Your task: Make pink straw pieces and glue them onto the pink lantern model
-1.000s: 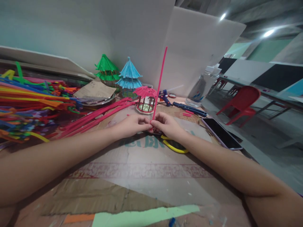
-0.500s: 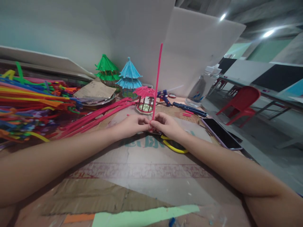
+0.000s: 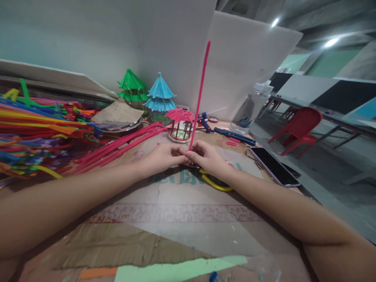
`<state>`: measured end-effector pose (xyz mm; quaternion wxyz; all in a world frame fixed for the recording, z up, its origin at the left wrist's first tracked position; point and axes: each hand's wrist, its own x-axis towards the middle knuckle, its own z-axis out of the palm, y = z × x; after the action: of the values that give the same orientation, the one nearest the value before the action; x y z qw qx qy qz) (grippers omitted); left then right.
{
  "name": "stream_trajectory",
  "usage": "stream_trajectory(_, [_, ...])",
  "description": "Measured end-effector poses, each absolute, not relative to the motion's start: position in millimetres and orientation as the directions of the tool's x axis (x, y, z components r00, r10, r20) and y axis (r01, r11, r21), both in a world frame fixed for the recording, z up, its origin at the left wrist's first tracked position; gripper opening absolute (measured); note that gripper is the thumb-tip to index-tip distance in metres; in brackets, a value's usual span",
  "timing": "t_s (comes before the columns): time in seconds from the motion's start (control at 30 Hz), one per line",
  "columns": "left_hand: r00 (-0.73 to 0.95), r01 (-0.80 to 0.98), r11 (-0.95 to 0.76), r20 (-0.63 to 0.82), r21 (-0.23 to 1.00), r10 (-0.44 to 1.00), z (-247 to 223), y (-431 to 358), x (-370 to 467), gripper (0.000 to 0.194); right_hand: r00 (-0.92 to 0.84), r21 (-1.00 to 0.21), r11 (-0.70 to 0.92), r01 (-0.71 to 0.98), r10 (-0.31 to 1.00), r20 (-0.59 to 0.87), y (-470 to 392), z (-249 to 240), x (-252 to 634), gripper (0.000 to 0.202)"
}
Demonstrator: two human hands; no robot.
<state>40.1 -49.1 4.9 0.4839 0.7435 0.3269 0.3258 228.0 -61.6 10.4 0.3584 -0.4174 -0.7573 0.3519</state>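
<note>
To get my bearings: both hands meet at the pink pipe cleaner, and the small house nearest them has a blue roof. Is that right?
Not quite: the left hand and right hand do meet at the pink pipe cleaner, but the head view shows the small house nearest them is pink-roofed, not blue.

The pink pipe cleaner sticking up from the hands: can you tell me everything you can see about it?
The pink pipe cleaner is long, thin and bright pink, and looks soft. It stands almost upright and nearly straight, its top leaning a little to the picture's right. The right hand and left hand pinch it near the bottom, where fingers hide its lower end. Part of it passes in front of the pink-roofed model pavilion. Its top end is free.
</note>
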Motion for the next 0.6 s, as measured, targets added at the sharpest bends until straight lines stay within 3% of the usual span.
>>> stream_trajectory(0.13, [0.560, 0.169, -0.341, 0.195, 0.925, 0.805, 7.9, -50.7, 38.7, 0.023, -0.489, -0.719, 0.468, 0.514, 0.848, 0.203, -68.6, 34.6, 237.0, 0.019])
stream_trajectory(0.27, [0.522, 0.198, -0.315, 0.172, 0.928, 0.835, 8.3, -51.2, 38.7, 0.024, -0.560, -0.430, 0.512, 0.743, 0.829, 0.020, -82.5, 66.4, 259.7, 0.025])
stream_trajectory(0.37, [0.491, 0.215, -0.314, 0.176, 0.925, 0.853, 6.2, -49.6, 39.1, 0.028, -0.565, -0.265, 0.518, 0.813, 0.813, -0.145, -93.2, 78.3, 277.2, 0.029])
stream_trajectory(0.5, [0.486, 0.201, -0.310, 0.180, 0.929, 0.855, 6.5, -48.8, 39.5, 0.028, -0.607, -0.167, 0.584, 0.794, 0.779, -0.161, -100.6, 75.1, 290.7, 0.042])
stream_trajectory(0.6, [0.459, 0.220, -0.295, 0.168, 0.930, 0.872, 11.1, -50.9, 40.0, 0.025, -0.617, -0.161, 0.597, 0.786, 0.776, -0.132, -99.0, 65.8, 294.0, 0.042])
